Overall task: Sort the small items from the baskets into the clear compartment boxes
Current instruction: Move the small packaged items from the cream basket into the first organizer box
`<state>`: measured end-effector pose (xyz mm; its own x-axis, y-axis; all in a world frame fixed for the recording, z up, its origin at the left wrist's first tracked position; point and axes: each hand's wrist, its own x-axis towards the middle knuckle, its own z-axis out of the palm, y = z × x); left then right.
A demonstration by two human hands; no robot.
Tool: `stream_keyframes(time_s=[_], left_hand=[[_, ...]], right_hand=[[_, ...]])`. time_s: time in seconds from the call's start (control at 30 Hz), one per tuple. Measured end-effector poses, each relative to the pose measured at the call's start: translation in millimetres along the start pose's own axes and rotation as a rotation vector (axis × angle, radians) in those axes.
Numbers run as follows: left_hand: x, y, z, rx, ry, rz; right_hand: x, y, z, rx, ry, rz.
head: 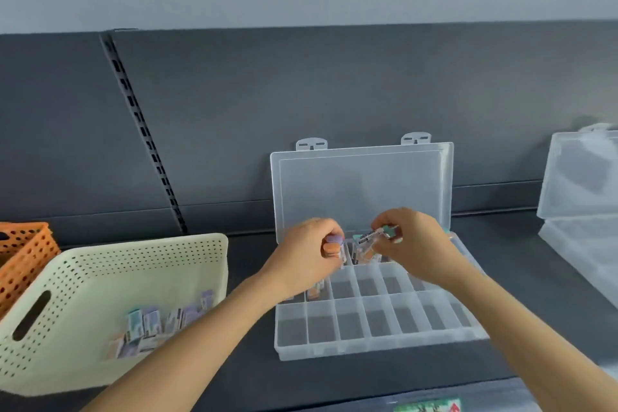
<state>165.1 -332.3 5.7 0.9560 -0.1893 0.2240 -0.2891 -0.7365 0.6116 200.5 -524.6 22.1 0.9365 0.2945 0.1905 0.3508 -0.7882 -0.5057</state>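
A clear compartment box (378,341) lies open on the dark shelf, its lid (363,184) leaning against the back panel. Over its far rows, my left hand (307,251) grips a few small packets (332,245) with purple and orange ends. Just to the right, my right hand (409,241) pinches one small teal-ended packet (378,233) with a printed label. One orange packet (314,292) sits in a middle-row compartment on the left. The near row looks empty. A cream perforated basket (110,278) at the left holds several more small packets (157,328).
An orange perforated basket (23,251) stands behind the cream one at the far left. A second clear box (582,184) stands open at the right edge. A slotted upright rail (143,130) runs down the grey back panel. A green label (428,406) shows on the shelf's front edge.
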Motion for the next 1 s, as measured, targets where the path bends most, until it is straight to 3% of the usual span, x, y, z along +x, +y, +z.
stream_keyframes(time_s=[0.33,1.0], left_hand=[[11,-4,40,0.212,-0.209,-0.093],[11,-9,50,0.381,-0.14,-0.04]], right_hand=[[-10,23,13,-0.111,-0.132,-0.132],[4,24,37,-0.269,-0.341,-0.176]])
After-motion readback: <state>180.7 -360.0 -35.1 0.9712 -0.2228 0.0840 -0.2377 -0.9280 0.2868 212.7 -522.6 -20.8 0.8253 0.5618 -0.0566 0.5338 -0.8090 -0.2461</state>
